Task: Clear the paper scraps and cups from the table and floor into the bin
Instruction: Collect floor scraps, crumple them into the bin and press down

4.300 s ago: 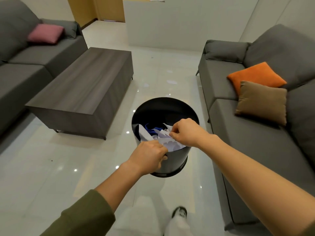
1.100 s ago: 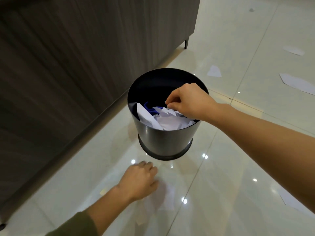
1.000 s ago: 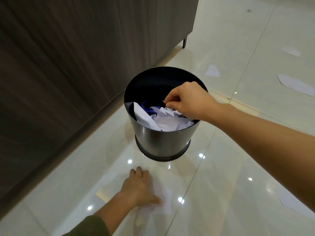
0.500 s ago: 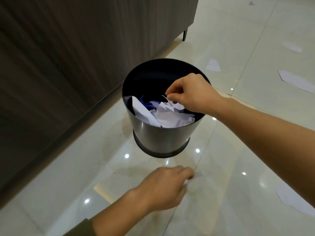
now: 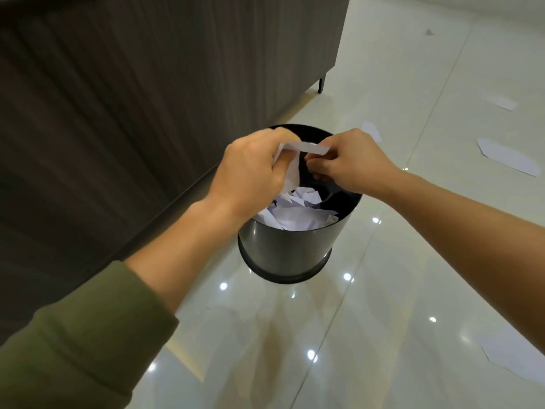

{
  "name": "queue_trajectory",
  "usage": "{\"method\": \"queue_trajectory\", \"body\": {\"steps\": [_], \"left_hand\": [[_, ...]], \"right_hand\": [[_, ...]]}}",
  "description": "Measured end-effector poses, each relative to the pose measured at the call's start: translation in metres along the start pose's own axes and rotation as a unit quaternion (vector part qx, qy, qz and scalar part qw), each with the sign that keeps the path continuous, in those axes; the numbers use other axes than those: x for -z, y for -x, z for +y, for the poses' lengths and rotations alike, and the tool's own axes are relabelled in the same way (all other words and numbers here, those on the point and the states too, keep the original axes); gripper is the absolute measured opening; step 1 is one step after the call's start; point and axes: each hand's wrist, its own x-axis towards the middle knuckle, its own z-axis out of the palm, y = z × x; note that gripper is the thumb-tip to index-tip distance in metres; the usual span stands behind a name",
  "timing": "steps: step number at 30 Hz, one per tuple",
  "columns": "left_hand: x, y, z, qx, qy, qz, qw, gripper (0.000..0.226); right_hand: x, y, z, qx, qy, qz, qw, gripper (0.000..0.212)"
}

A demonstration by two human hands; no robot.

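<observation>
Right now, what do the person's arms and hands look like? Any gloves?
No gloves: the left hand and the right hand are bare, with no rings or watch showing. The left arm wears an olive-green sleeve with a cuff that ends partway up the forearm. The right arm is bare as far as the picture shows.

The person wears a long olive-green sleeve (image 5: 44,373) on the left arm. Its cloth looks soft and matte, like a sweatshirt knit, with broad, shallow folds across it. The sleeve ends in a wide cuff (image 5: 132,314) of the same green, set off from the rest by a curved seam line. The cuff sits partway up the left forearm (image 5: 191,231), which is bare from there to the left hand (image 5: 247,172). The right forearm (image 5: 457,225) is bare from the frame's edge to the right hand (image 5: 354,163).
</observation>
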Motion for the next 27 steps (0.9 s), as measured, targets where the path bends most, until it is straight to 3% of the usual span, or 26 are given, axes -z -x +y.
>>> {"method": "queue_trajectory", "body": {"steps": [1, 4, 7, 10, 13, 14, 17, 19, 22, 25, 27], "left_hand": [[-0.003, -0.001, 0.0, 0.025, -0.008, -0.039, 0.999, 0.025], [-0.01, 0.002, 0.002, 0.112, -0.098, -0.179, 0.973, 0.079], [-0.014, 0.011, -0.006, 0.143, -0.115, -0.215, 0.959, 0.1], [-0.015, 0.023, -0.011, 0.135, -0.114, -0.219, 0.96, 0.088], [-0.013, 0.03, -0.011, 0.096, -0.12, -0.21, 0.966, 0.041], [-0.011, 0.031, -0.011, 0.087, -0.116, -0.236, 0.961, 0.037], [-0.012, 0.037, -0.005, 0.043, -0.159, -0.363, 0.917, 0.06], [-0.015, 0.037, -0.001, 0.019, -0.174, -0.387, 0.905, 0.064], [-0.02, 0.033, 0.005, 0.019, -0.172, -0.371, 0.912, 0.063], [-0.028, 0.02, 0.019, -0.034, -0.171, -0.287, 0.942, 0.053], [-0.035, 0.01, 0.03, -0.022, -0.143, -0.244, 0.959, 0.043]], "right_hand": [[0.002, 0.001, 0.001, 0.002, 0.001, 0.009, 1.0, 0.013], [0.008, 0.005, 0.006, -0.005, -0.006, 0.034, 0.999, 0.017], [0.008, 0.009, 0.011, -0.015, 0.017, 0.025, 0.999, 0.022], [0.005, 0.014, 0.012, -0.015, 0.023, -0.011, 1.0, 0.021], [0.003, 0.015, 0.015, -0.012, 0.042, -0.027, 0.999, 0.023], [0.004, 0.014, 0.016, -0.01, 0.045, -0.025, 0.999, 0.023], [0.011, 0.01, 0.021, -0.016, 0.024, 0.005, 1.0, 0.02], [0.016, 0.006, 0.027, -0.017, -0.012, 0.024, 1.0, 0.014], [0.021, 0.006, 0.035, -0.016, -0.052, 0.044, 0.998, 0.009], [0.024, 0.012, 0.038, -0.002, -0.079, 0.058, 0.995, 0.006], [0.024, 0.019, 0.041, -0.003, -0.085, 0.061, 0.994, 0.006]]}}
